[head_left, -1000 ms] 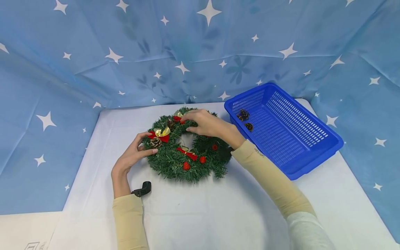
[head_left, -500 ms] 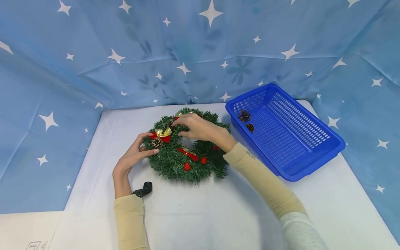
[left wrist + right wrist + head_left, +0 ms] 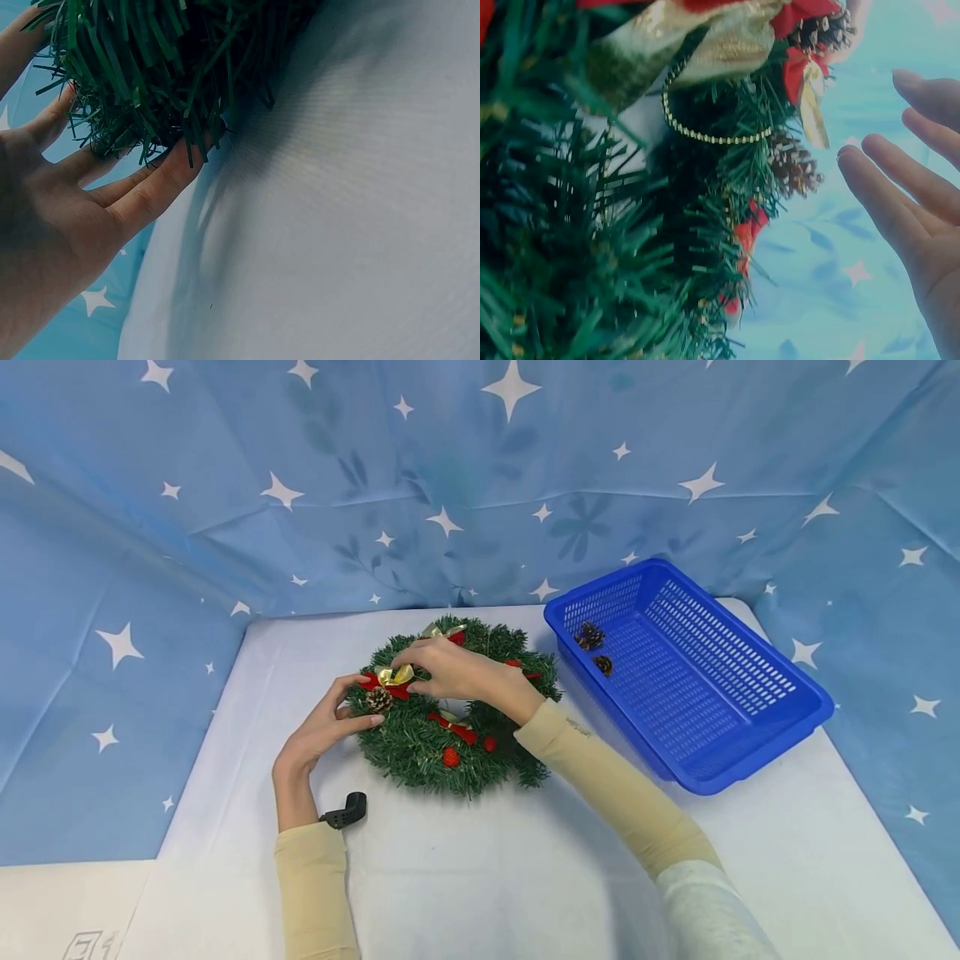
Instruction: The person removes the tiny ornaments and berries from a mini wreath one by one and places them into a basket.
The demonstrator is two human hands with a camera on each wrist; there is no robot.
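Note:
A green wreath [image 3: 420,747] lies on the white table, trimmed with red and gold bows, pine cones and red berries. At its left edge my left hand [image 3: 318,727] grips the branches, thumb and index on either side of a pine cone [image 3: 378,699]. The left wrist view has the left hand's fingers [image 3: 150,195] against the underside of the greenery. Over the wreath's upper left part is my right hand [image 3: 457,668], close to a red bow with gold ribbon [image 3: 395,677]. In the right wrist view, its fingers [image 3: 885,180] are extended, apart from the wreath, holding nothing.
A blue plastic basket [image 3: 738,756] stands right of the wreath, with several pine cones [image 3: 592,635] in its left corner. Blue star-patterned cloth [image 3: 450,460] hangs behind the table. A black device [image 3: 347,810] sits at the left wrist.
My right hand has moved left across the wreath, from near the top bow to the left bow with gold ribbon. The left hand keeps its hold at the wreath's edge.

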